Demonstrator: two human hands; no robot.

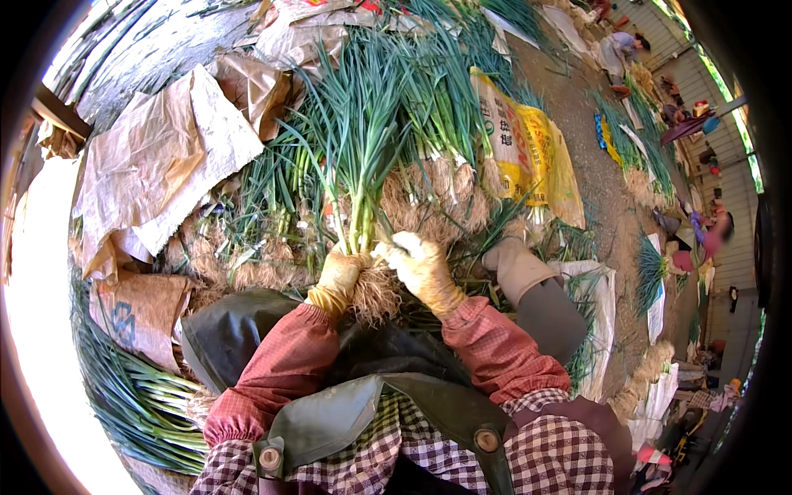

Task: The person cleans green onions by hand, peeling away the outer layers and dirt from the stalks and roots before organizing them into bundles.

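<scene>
My left hand (337, 279), in a yellowed work glove, is closed around the base of a bunch of green onions (360, 216). The bunch stands upright, its long leaves pointing away from me and its tangled pale roots (377, 294) hanging between my hands. Just right of the stems is my gloved right hand (422, 268), fingers bent into a pinch beside the bunch's base. What those fingers hold, if anything, is too small to make out. Behind the bunch lie more rooty green onions (441, 186) in a thick row.
Pale woven sacks (169, 157) cover part of the pile on the left. A yellow and white printed sack (532, 148) lies right of the row. More green onions (140, 384) are heaped at lower left. Several people, one bending (619, 56), are along the far right.
</scene>
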